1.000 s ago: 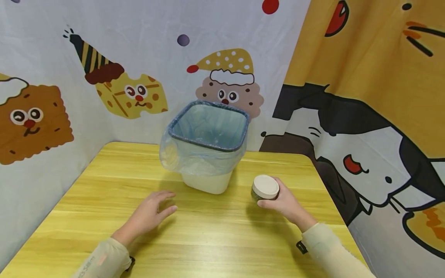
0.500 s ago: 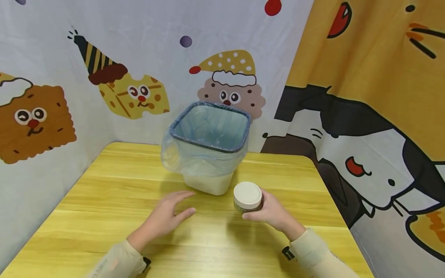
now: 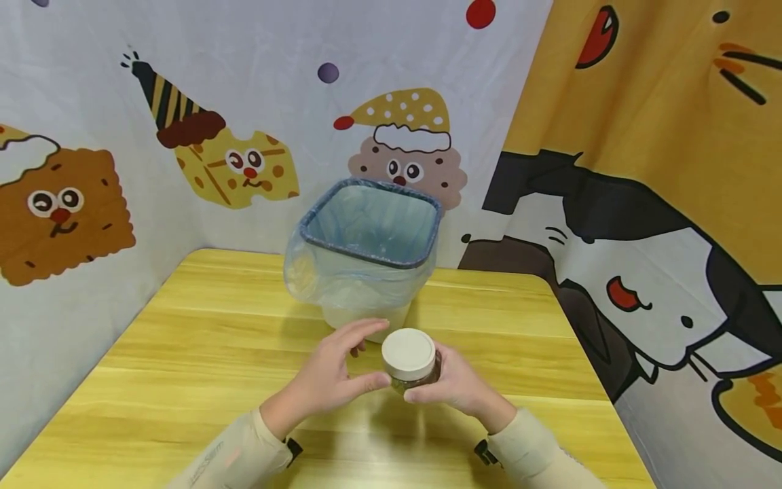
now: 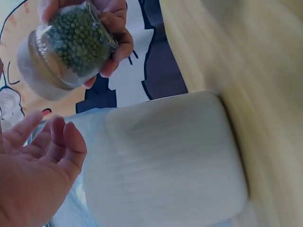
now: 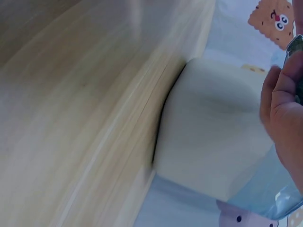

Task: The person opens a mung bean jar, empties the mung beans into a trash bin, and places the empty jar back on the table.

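Note:
My right hand (image 3: pixel 461 386) grips a small clear jar (image 4: pixel 79 41) of green beans, possibly mung beans, round its side. The jar's pale, round lid (image 3: pixel 408 349) faces up in the head view. Just left of the jar is my left hand (image 3: pixel 332 375), thumb and fingers spread apart in a loose curve. In the left wrist view a gap shows between the left fingers (image 4: pixel 71 142) and the lid. The right fingers (image 5: pixel 284 90) wrap the jar at the edge of the right wrist view, where most of it is cut off.
Behind the hands stands a white bin (image 4: pixel 165 161) lined with a translucent blue bag, its dark blue rim (image 3: pixel 360 253) folded over with bag. A wood-grain table (image 3: pixel 183 367) lies beneath. Cartoon-printed curtains (image 3: pixel 244 41) hang at the back and sides.
The right hand has carried the jar left and towards the person, to the table's middle. The left hand has moved right until it is close beside the jar. The bin stays put.

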`<state>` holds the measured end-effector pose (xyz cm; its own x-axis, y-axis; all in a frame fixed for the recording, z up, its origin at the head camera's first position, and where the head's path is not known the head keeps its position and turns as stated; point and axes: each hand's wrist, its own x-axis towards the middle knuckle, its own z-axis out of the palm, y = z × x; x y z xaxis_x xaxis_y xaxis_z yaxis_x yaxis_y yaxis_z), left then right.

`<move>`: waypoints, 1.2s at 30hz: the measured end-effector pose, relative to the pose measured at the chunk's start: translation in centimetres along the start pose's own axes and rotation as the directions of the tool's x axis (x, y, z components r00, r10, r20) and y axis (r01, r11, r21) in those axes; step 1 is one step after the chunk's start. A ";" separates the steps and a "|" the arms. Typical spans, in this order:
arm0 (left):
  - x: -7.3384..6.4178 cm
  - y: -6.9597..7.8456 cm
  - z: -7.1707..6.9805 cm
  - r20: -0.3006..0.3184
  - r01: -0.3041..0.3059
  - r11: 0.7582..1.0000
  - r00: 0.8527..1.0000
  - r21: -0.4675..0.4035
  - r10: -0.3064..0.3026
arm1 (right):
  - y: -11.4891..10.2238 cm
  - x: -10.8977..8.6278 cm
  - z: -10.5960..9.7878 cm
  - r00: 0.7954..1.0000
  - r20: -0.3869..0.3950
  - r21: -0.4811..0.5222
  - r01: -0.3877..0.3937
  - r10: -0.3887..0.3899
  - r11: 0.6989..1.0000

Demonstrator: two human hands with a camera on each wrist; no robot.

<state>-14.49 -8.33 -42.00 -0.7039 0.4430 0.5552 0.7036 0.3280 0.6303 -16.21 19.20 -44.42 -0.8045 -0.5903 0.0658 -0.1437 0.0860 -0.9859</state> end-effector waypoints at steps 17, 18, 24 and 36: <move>2.0 0.3 -0.2 0.196 0.034 0.999 0.980 -0.018 -0.030 | -0.5 0.5 1.2 0.989 0.128 0.012 0.078 -0.079 0.997; 2.1 0.3 -0.2 0.192 0.030 0.999 0.981 -0.011 -0.027 | -0.4 0.5 1.2 0.988 0.131 0.011 0.083 -0.084 0.996; 2.1 0.6 -0.1 0.178 0.050 0.999 0.983 0.015 -0.051 | -0.5 0.5 1.2 0.984 0.161 0.026 0.070 -0.074 0.997; 1.8 0.7 0.1 0.160 0.097 0.994 0.983 -0.042 -0.090 | -0.3 0.3 2.1 0.979 0.142 -0.044 0.153 -0.146 0.987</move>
<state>-15.25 -7.15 -40.58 -0.7396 0.5393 0.4027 0.6270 0.3344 0.7036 -15.24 17.30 -44.37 -0.6847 -0.7046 0.1862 -0.2908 0.0298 -0.9563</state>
